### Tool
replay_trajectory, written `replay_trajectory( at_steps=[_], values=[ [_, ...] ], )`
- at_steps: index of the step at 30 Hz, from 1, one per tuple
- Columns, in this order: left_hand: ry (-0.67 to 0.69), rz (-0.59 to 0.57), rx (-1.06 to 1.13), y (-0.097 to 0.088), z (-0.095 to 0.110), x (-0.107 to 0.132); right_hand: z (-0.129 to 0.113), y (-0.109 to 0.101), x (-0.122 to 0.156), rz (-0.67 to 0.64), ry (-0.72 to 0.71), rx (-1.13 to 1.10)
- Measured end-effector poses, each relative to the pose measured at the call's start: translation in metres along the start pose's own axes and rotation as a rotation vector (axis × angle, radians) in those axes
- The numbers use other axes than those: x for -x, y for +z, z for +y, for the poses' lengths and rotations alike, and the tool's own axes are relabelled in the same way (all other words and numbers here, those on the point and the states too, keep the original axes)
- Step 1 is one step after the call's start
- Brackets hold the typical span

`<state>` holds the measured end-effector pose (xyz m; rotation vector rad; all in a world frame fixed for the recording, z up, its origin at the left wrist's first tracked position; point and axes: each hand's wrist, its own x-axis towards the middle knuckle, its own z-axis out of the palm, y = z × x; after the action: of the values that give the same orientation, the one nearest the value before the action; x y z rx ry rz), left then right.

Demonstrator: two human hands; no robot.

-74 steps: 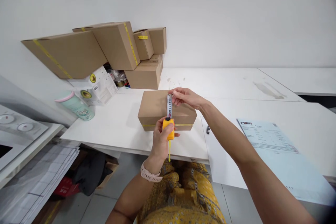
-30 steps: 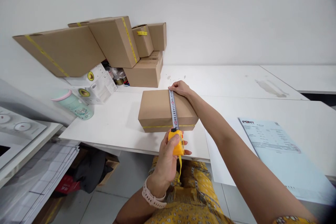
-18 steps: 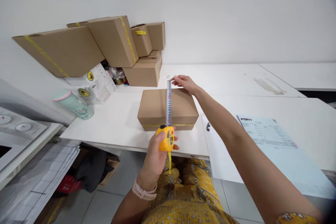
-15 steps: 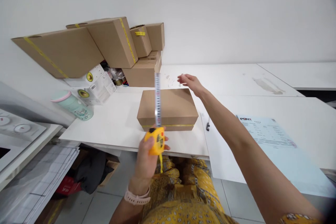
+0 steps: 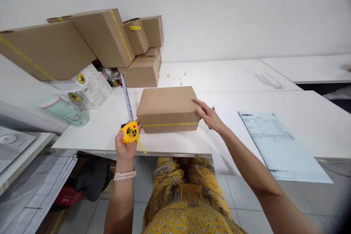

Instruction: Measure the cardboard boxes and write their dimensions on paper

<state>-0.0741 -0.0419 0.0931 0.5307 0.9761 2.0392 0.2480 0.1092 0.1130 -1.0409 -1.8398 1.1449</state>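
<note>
A closed brown cardboard box (image 5: 167,104) with a yellow strip along its front lies on the white table. My left hand (image 5: 126,145) is closed around a yellow tape measure (image 5: 130,133), just left of the box. From its case the metal blade (image 5: 127,98) sticks out, pointing away from me, and a yellow strap hangs from it. The left fingertips are at the box's lower left corner; whether they touch it I cannot tell. My right hand (image 5: 207,116) grips the box's right end, thumb at the side and index finger by the top edge.
Several cardboard boxes (image 5: 105,38) are stacked at the back left, above white avocado-printed cartons (image 5: 91,89). A mint tumbler (image 5: 67,111) leans near the table's left edge. Printed papers (image 5: 274,142) lie on the right and overhang the front edge.
My left hand has moved left with the tape measure, from in front of the box to its left side. My right hand has come down onto the box's right end.
</note>
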Motion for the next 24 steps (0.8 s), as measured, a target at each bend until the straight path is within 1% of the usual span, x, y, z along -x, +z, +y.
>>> replay_trajectory(
  at_steps=[2, 5, 8, 10, 12, 14, 15, 16, 18, 20, 22, 24],
  values=[
    [0.041, -0.051, 0.009, 0.014, 0.013, -0.001, -0.012, -0.006, -0.01, 0.045, -0.037, 0.057],
    [0.07, -0.127, -0.009, 0.033, 0.028, -0.008, -0.028, -0.013, -0.028, 0.146, -0.038, 0.126],
    [0.073, -0.154, -0.027, 0.044, 0.029, -0.012, -0.036, -0.012, -0.042, 0.322, -0.052, 0.231],
    [0.092, -0.138, -0.062, 0.048, 0.026, -0.006, -0.037, -0.008, -0.047, 0.404, -0.125, 0.239],
    [0.164, -0.103, -0.133, 0.051, 0.023, 0.01, -0.038, -0.006, -0.048, 0.379, -0.177, 0.187],
    [0.257, -0.079, -0.197, 0.054, 0.02, 0.034, -0.04, -0.006, -0.05, 0.307, -0.164, 0.149],
    [0.281, -0.082, -0.214, 0.057, 0.018, 0.046, -0.042, -0.007, -0.052, 0.281, -0.153, 0.155],
    [0.278, -0.101, -0.222, 0.059, 0.015, 0.059, -0.044, -0.009, -0.054, 0.266, -0.157, 0.179],
    [0.191, -0.169, -0.211, 0.065, 0.004, 0.08, -0.05, -0.011, -0.06, 0.266, -0.225, 0.271],
    [0.045, -0.235, -0.179, 0.069, -0.01, 0.095, -0.057, -0.011, -0.067, 0.266, -0.328, 0.39],
    [-0.098, -0.266, -0.14, 0.073, -0.024, 0.103, -0.062, -0.008, -0.073, 0.257, -0.416, 0.502],
    [-0.198, -0.262, -0.114, 0.076, -0.035, 0.108, -0.064, -0.004, -0.078, 0.244, -0.469, 0.596]
  ],
)
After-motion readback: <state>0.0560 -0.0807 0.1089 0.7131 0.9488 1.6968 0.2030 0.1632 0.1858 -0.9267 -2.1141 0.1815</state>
